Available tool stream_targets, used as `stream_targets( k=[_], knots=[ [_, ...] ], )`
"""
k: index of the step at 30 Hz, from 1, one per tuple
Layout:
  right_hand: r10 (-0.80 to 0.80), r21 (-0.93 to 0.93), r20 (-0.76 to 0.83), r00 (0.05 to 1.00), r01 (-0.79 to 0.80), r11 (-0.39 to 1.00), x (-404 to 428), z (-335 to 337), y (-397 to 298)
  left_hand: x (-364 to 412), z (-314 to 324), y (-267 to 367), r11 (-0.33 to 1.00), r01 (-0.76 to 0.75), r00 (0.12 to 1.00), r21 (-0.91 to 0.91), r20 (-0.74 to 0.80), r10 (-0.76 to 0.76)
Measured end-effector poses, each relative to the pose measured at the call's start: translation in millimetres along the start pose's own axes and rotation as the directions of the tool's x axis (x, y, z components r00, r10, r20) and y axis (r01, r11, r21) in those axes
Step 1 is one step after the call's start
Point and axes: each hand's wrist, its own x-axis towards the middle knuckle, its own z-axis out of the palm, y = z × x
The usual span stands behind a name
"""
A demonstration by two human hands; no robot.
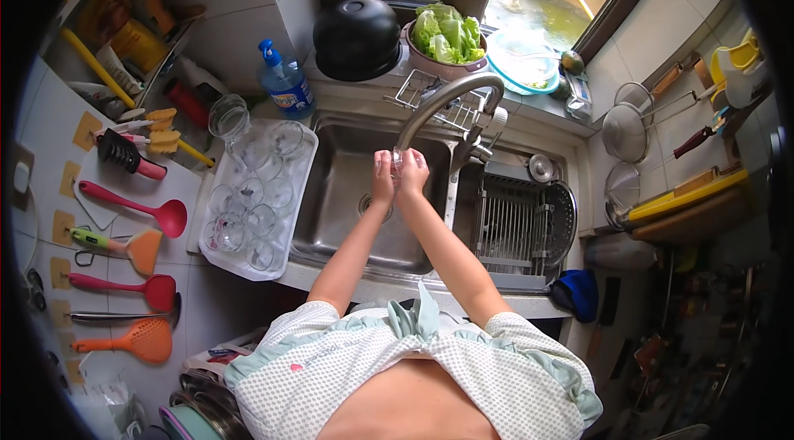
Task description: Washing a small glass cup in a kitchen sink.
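Observation:
Both my hands are together just below the spout of the curved metal faucet point(428, 106), over the stainless steel sink basin point(329, 210). My left hand point(384, 174) and my right hand point(412, 172) close round a small clear object, seemingly a glass, mostly hidden by my fingers. Water between them is hard to make out. To the left of the basin a white plastic tray point(286, 248) holds several clear glasses point(261, 220), with a glass pitcher point(229, 117) at its back corner.
A dish rack point(512, 223) fills the right basin. Behind the sink stand a blue pump bottle point(286, 83), a black pot point(356, 37), a bowl of lettuce point(448, 37) and a wire rack point(434, 99). Utensils such as a red ladle point(169, 217) hang left; strainers point(623, 130) hang right.

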Motion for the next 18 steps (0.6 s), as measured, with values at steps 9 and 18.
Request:
stream_targets(
  k=[9, 18],
  knots=[
    [-0.305, -0.165, 0.383, 0.872, 0.389, 0.906, -15.2, -0.2, -18.7, 10.0, -17.3, 47.6, 0.605, 0.653, 0.756, -0.456, 0.345, -0.556],
    [-0.002, 0.069, 0.206, 0.979, -0.012, 0.998, 6.7, 5.9, 1.2, 5.4, -8.4, 30.0, 0.999, 0.023, 1.000, -0.043, -0.007, -0.023]
  ],
)
